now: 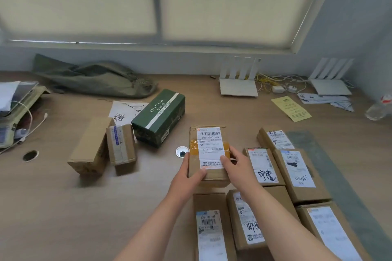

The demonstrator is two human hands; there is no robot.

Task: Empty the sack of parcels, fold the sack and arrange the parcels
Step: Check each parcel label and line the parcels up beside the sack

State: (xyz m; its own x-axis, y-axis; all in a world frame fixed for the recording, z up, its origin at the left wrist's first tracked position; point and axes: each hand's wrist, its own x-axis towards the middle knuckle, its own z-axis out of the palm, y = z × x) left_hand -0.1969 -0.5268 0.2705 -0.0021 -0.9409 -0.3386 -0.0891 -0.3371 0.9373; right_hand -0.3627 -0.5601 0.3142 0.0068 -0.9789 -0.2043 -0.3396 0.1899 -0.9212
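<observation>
Midway: your left grip (186, 178) and right grip (235, 165) both clasp a labelled parcel (209, 154), fingers curled over its near corner and right side, at mid-bench (63, 207) just beside the ordered rows (297, 171). Done, apparently: the sack (93, 78) looks emptied, though it lies crumpled by the far wall. Left: folding it, then placing the green box (159, 117) and two brown boxes (91, 146) lying loose.

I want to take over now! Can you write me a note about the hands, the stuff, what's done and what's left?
Left hand and right hand both grip one labelled parcel beside the sorted rows.
Sack looks emptied, lies crumpled at the table's far left, unfolded.
Loose: green box, big brown box, small brown box. Line them up, then fold the sack.
</observation>
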